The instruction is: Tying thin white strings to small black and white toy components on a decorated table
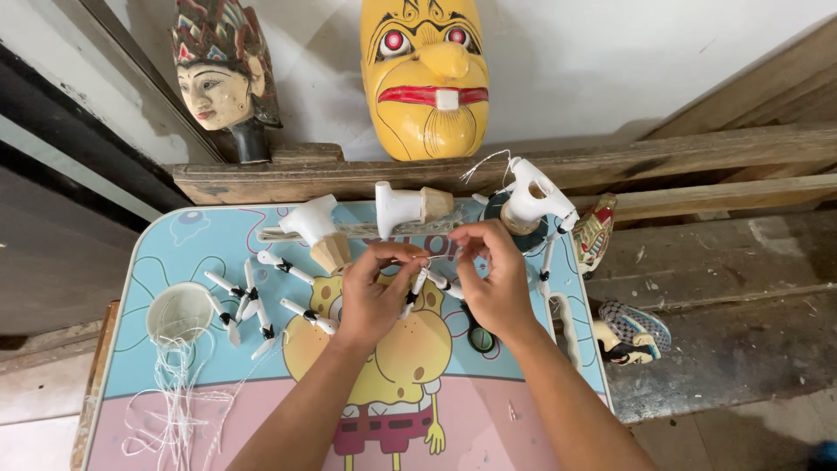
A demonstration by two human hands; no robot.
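Above the cartoon-printed counter (174, 253), we pinch a small white puppet arm piece (418, 283) between both hands: left hand (370, 296) and right hand (493, 283) each keep a closed grip on it.

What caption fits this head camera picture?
Both hands, left and right, pinch a small white jointed puppet arm above a cartoon-printed table.
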